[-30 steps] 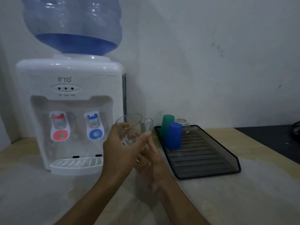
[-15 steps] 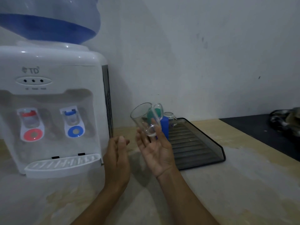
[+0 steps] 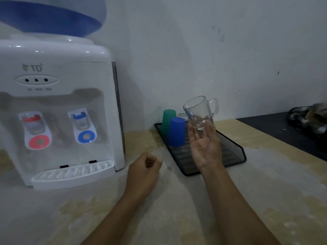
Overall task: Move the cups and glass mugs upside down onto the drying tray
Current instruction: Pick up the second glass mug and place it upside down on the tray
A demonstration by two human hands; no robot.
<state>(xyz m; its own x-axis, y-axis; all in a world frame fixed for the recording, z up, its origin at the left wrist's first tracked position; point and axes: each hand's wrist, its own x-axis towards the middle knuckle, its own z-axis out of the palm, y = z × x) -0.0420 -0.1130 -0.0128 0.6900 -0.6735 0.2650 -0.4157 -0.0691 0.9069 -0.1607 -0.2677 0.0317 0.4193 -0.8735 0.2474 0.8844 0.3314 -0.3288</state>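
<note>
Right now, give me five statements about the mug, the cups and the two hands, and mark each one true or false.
1. The right hand holds a glass mug in the air. True.
2. The held mug is already upside down on the drying tray. False: it is above the tray, tilted, mouth up.
3. A blue cup and a green cup stand upside down on the tray. True.
4. The left hand grips the blue cup. False: it holds nothing, fingers curled.
5. The tray sits left of the water dispenser. False: right.
</note>
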